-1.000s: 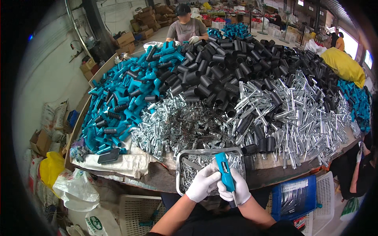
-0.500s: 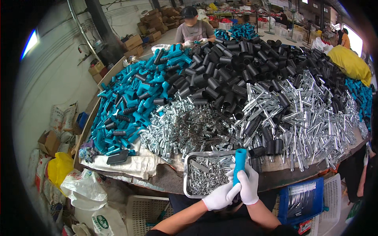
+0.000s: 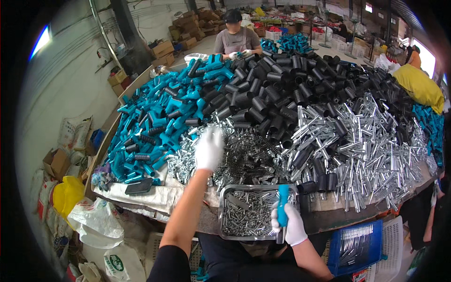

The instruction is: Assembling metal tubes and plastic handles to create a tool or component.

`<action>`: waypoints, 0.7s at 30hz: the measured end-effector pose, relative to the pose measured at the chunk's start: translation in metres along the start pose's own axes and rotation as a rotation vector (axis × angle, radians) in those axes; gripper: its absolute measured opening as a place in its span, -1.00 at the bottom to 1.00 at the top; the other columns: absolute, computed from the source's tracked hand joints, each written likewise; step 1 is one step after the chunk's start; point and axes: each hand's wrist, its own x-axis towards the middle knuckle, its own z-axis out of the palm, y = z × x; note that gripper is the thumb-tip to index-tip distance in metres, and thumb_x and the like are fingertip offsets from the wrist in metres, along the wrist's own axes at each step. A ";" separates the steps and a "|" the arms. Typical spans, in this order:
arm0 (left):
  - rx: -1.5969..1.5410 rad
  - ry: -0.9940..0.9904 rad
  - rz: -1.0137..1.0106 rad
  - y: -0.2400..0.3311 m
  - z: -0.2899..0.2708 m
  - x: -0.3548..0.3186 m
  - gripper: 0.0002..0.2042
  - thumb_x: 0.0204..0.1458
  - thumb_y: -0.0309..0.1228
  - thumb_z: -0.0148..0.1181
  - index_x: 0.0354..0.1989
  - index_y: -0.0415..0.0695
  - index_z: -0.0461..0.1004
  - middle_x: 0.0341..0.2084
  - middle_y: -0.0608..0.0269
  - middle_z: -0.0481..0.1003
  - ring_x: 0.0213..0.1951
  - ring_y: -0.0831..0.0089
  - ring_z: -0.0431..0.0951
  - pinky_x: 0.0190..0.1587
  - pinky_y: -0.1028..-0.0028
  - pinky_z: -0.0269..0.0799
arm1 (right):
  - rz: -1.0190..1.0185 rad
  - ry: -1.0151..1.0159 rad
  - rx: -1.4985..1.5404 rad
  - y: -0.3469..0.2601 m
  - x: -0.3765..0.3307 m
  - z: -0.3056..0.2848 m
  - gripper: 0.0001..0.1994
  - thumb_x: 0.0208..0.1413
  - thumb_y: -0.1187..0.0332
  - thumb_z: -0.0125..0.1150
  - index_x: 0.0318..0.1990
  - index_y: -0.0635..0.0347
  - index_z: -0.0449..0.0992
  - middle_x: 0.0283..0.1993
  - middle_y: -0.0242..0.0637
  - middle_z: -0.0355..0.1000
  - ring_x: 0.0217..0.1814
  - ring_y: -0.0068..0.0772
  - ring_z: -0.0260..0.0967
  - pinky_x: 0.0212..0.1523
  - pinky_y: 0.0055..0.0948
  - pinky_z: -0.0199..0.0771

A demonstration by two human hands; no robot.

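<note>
Because my right hand grips the teal handle nearly upright, its top clear above my fingers, my left hand is presumably free to reach the silvery fittings around it; blur hides whether it's closed. Dark springs lie right of that hand; the metal tray sits left of my grip.

a crowded scene around us

we spot a capped person opposite, cardboard boxes heaped behind at left, a yellow sack at far right and, lower left, a yellow bag beside a white plastic bag.
</note>
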 end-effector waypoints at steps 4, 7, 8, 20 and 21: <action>-0.583 0.138 -0.723 -0.121 0.015 0.081 -0.55 0.10 -0.18 0.20 0.01 -0.30 0.41 -0.17 -0.06 0.57 -0.12 0.05 0.59 -0.01 0.23 0.46 | 0.074 -0.108 -0.138 0.002 0.007 0.003 -0.61 0.36 0.07 -0.02 0.02 0.27 0.36 -0.29 -0.26 0.45 -0.43 -0.43 0.42 -0.51 -0.46 0.41; -0.338 0.251 -0.621 -0.176 0.038 0.095 -0.48 0.05 -0.12 0.25 0.00 -0.34 0.42 -0.16 -0.06 0.58 -0.14 0.12 0.61 -0.01 0.30 0.46 | 0.106 -0.126 -0.105 0.007 0.009 -0.007 -0.58 0.34 0.02 0.01 0.03 0.24 0.36 -0.28 -0.25 0.46 -0.42 -0.40 0.43 -0.51 -0.44 0.41; -0.220 0.223 -0.524 -0.180 0.044 0.094 -0.48 0.03 -0.11 0.26 -0.03 -0.35 0.44 -0.17 -0.05 0.59 -0.17 0.14 0.62 -0.02 0.33 0.47 | 0.107 -0.120 -0.106 0.006 0.008 -0.008 -0.58 0.34 0.02 0.02 0.04 0.24 0.36 -0.27 -0.25 0.46 -0.42 -0.39 0.43 -0.50 -0.43 0.41; -0.984 -0.226 -0.189 0.061 -0.057 -0.056 -0.78 0.31 -0.40 -0.06 0.01 -0.23 0.40 -0.21 0.28 0.49 -0.24 0.56 0.48 -0.14 0.48 0.47 | 0.101 -0.093 -0.054 0.000 0.002 -0.007 -0.62 0.35 0.09 -0.01 0.04 0.26 0.36 -0.28 -0.26 0.45 -0.41 -0.44 0.43 -0.49 -0.46 0.42; -1.000 -0.295 -0.174 0.066 -0.067 -0.074 -0.77 0.31 -0.43 -0.08 0.04 -0.23 0.39 -0.19 0.28 0.48 -0.20 0.57 0.47 -0.11 0.48 0.46 | 0.099 -0.106 -0.064 0.001 0.004 -0.004 -0.61 0.35 0.08 -0.01 0.04 0.27 0.36 -0.28 -0.25 0.45 -0.41 -0.45 0.43 -0.49 -0.45 0.42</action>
